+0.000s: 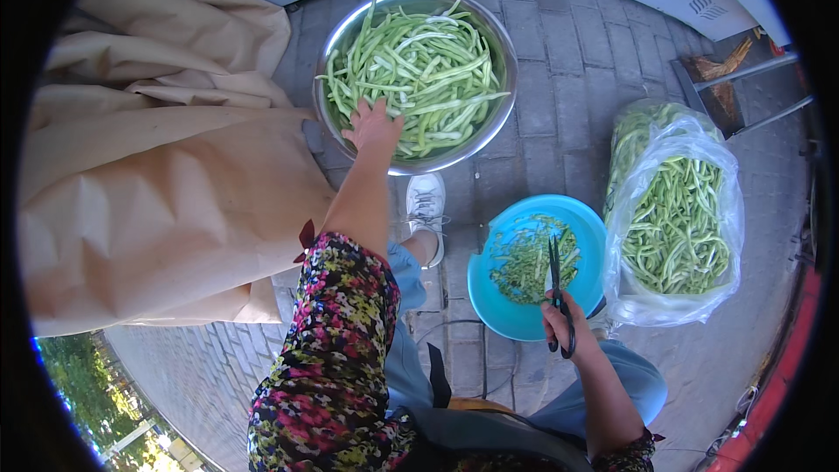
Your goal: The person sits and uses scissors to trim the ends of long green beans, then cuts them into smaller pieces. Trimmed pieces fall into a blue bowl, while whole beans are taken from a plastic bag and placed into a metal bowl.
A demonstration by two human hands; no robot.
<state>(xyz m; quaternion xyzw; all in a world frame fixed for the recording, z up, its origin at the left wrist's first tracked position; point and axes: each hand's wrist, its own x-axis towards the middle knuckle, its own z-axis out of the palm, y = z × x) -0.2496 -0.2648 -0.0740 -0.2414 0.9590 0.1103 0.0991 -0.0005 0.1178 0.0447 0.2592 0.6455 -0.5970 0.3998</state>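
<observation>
A large stainless steel basin (503, 124) stands on the paving, heaped with long green beans (426, 65). My left hand (375, 126) reaches over its near left rim and touches the beans, fingers apart. No bean shows in its grasp, though the fingertips are partly among the pods. My right hand (569, 326) grips black-handled scissors (555, 269), their blades pointing away from me over a turquoise plastic basin (518, 321). Small trimmed bean bits (524, 269) lie scattered across that basin's bottom.
Right of the turquoise basin, an open clear plastic bag (682, 311) holds many more beans. A metal dustpan (714, 88) and broom head (724, 72) lie beyond it. Brown sheeting (177, 210) covers the left side. My white shoe (426, 203) is near the steel basin.
</observation>
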